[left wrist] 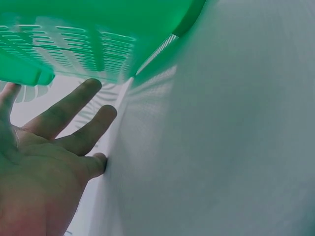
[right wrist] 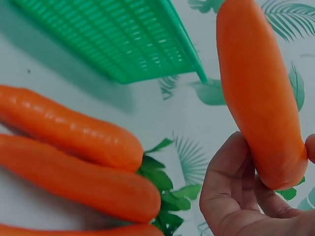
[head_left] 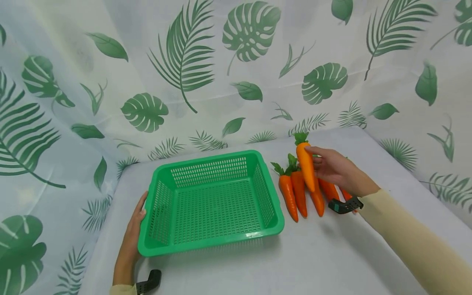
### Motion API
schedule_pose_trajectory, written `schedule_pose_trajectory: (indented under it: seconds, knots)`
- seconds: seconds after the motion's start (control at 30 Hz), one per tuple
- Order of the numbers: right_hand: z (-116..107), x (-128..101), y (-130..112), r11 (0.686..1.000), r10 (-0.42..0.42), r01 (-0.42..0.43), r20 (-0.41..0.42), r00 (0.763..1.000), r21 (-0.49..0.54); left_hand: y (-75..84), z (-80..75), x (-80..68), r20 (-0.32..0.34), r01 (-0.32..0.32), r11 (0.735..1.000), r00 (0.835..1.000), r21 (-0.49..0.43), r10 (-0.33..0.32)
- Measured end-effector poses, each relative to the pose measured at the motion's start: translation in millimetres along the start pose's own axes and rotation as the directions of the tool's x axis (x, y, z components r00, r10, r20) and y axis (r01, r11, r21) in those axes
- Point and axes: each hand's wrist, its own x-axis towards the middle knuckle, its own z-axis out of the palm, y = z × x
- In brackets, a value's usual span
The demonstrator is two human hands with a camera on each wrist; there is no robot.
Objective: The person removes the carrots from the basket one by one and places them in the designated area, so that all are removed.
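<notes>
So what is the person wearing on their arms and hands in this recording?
Both hands are bare, with no gloves or rings visible. The right arm wears a long cream sleeve reaching the wrist; a cream cuff shows at the left wrist. Each wrist carries a small black camera mount: right, left.

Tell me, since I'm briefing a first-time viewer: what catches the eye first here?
The bright green basket sits mid-table, empty, with the left hand resting against its left rim. Right of it, the right hand holds up one orange carrot above a row of carrots lying on the table.
</notes>
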Motion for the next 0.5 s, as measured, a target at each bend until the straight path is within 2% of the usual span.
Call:
schedule_pose_trajectory:
  seconds: [0.2, 0.5]
  knots:
    - [-13.9, -7.5, -0.4, 1.0, 0.009, -0.01, -0.034, 0.999, -0.018, 2.4, 1.2, -0.5, -0.004, 0.008, 1.0, 1.0, 0.001, -0.008]
    - [-46.9, -13.3, 3.5, 0.996, 0.009, -0.015, -0.069, 0.998, -0.086, 0.6, 2.0, -0.8, -0.014, 0.011, 1.0, 1.0, 0.016, -0.011]
